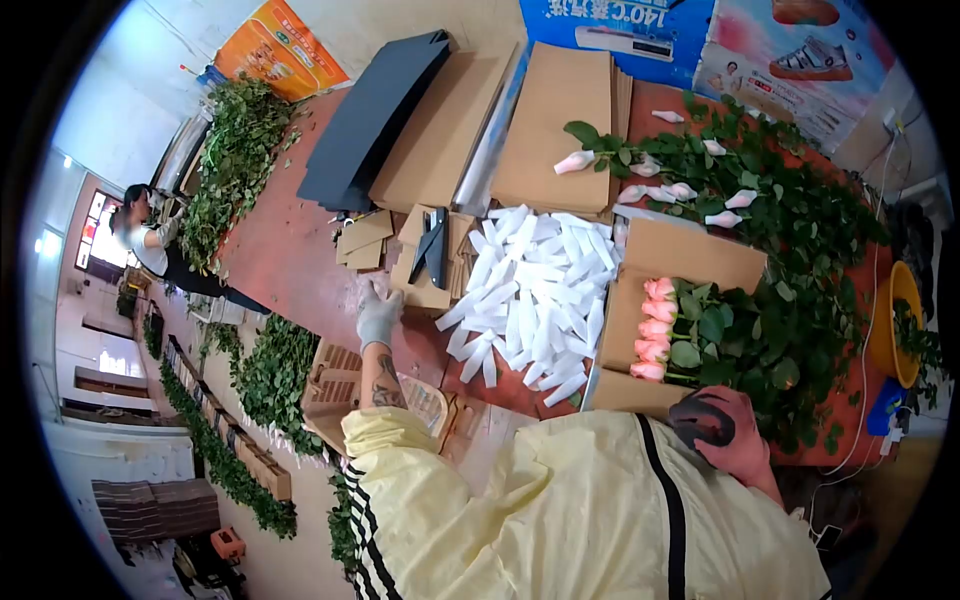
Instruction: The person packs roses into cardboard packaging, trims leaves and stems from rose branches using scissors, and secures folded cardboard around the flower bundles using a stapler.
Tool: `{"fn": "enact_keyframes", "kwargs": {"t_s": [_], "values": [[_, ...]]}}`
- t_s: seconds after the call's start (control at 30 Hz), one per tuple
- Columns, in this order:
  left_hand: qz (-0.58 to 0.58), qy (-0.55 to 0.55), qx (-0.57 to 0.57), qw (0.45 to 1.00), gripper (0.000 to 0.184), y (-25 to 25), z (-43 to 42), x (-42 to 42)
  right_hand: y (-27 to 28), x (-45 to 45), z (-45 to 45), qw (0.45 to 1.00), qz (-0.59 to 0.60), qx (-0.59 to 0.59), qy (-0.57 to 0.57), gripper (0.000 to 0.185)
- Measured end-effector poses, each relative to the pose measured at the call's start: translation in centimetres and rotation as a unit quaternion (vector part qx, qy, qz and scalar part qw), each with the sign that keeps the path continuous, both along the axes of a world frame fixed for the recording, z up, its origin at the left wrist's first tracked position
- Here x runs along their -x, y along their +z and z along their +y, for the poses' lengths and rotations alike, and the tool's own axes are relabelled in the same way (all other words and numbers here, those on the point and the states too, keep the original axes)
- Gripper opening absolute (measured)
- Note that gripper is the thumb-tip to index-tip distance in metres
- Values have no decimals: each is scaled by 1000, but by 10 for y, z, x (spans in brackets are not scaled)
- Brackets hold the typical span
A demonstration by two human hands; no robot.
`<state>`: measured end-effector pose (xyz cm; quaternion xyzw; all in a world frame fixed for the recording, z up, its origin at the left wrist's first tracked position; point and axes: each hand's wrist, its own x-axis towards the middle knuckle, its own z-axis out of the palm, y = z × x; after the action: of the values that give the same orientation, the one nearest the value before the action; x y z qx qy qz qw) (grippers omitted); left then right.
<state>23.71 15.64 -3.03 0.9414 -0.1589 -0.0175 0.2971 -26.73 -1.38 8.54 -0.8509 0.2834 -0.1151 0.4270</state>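
Note:
My left hand (pixel 379 316), in a pale glove, reaches over the red table beside a stack of small cardboard pieces (pixel 424 290). Its fingers look apart, and I see nothing held in them. A black stapler-like tool (pixel 430 248) rests on that stack. My right hand (pixel 722 432), in a pink glove with a dark patch, is curled at the near edge of an open cardboard wrap (pixel 645 397); whatever it grips is hidden. On the wrap lie pink roses (pixel 655 330) in a column, their leafy stems pointing right. White folded paper sleeves (pixel 540 290) are heaped between my hands.
Flat cardboard sheets (pixel 555 120) and dark grey sheets (pixel 375 115) are stacked at the back. Leafy stems with sleeved roses (pixel 735 200) cover the right side. A plastic basket (pixel 335 385) is below my left arm. Another person (pixel 150 240) stands at far left by greenery.

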Motion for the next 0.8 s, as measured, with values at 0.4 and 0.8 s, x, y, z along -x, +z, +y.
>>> {"fn": "enact_keyframes", "kwargs": {"t_s": [0.4,0.8], "values": [[33,-14,338,940,16,38,29,-67,-20,6,16,996,59,-30,-52,44],[408,-436,297,745,23,123,-125,228,-1,-38,-47,987,-84,-110,-79,12]]}}
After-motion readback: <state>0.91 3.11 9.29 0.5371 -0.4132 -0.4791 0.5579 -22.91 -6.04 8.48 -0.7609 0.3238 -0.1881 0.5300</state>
